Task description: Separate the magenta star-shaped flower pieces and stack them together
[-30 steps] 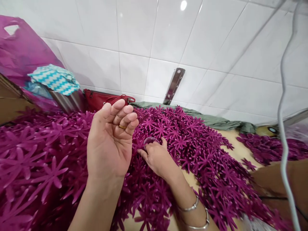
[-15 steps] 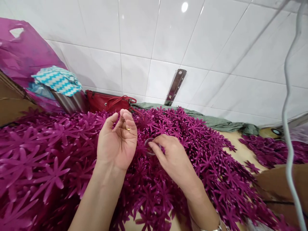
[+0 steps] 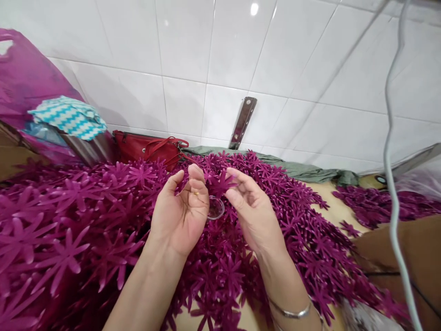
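Note:
My left hand (image 3: pixel 181 207) is raised palm up with fingers curled, a gold ring on one finger. My right hand (image 3: pixel 253 209) faces it, and its fingertips pinch a single purple star-shaped flower piece (image 3: pixel 219 182), which the left fingertips also touch. A small clear round cap (image 3: pixel 215 208) lies just below, between the two hands, on the pile. Under both hands spreads a big heap of purple plastic flower pieces (image 3: pixel 86 216). Silver bangles circle my right wrist.
A red handbag (image 3: pixel 146 147) rests against the white tiled wall. A pink plastic bag (image 3: pixel 24 78) and a blue-white zigzag cloth (image 3: pixel 67 116) sit far left. A green cloth (image 3: pixel 303 171) runs along the wall. A grey cable (image 3: pixel 392 184) hangs at right beside a smaller flower pile (image 3: pixel 379 207).
My right hand left the clear cap on the pile and rose with one flower piece. My left hand dropped lower and closed in to meet it.

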Available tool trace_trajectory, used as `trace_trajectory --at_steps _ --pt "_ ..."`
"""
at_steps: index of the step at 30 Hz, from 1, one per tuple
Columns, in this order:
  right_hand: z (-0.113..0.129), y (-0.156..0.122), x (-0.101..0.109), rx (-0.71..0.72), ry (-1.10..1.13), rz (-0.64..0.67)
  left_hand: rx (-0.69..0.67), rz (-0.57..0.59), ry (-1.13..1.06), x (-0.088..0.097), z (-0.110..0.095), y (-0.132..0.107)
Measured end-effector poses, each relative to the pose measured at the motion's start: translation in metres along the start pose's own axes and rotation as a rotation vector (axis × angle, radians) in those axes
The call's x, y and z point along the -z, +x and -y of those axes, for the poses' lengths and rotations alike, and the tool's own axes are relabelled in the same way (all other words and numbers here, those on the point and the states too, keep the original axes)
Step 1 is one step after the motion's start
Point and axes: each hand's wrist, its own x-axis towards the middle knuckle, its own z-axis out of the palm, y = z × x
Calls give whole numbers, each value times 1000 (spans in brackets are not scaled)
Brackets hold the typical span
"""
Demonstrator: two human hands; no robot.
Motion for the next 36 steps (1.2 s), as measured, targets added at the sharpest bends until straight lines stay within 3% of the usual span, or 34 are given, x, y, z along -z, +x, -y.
trace_trajectory --at_steps 2,4,9,11,13,15,18,22,24,27,32,36 --pt "-2 1 2 -58 44 49 2 -29 22 0 2 0" --pt "-4 0 2 -41 21 9 -39 -65 104 0 4 0" --pt "-5 1 5 202 -318 -181 -299 -125 520 6 12 0" --pt "-3 1 5 295 -449 -188 -270 -122 644 8 17 -2" --pt "-1 -1 3 358 -569 -115 -126 -93 675 9 24 -3" --pt "1 -3 1 398 -673 45 -52 -91 623 9 28 -2" --pt "4 -6 -1 392 -730 252 -153 -164 550 9 23 5" --pt "7 -4 1 353 -761 188 -400 -149 542 6 4 11" --pt "6 -4 1 246 -894 256 -500 -142 511 3 -4 9" --pt "-5 -7 -4 49 -1167 482 -590 -94 443 -2 -9 3" --pt "-35 -12 -17 29 -1549 582 -610 -55 388 -1 -4 1" --pt "-45 -10 -19 45 -1585 590 -508 -128 407 5 -1 8"
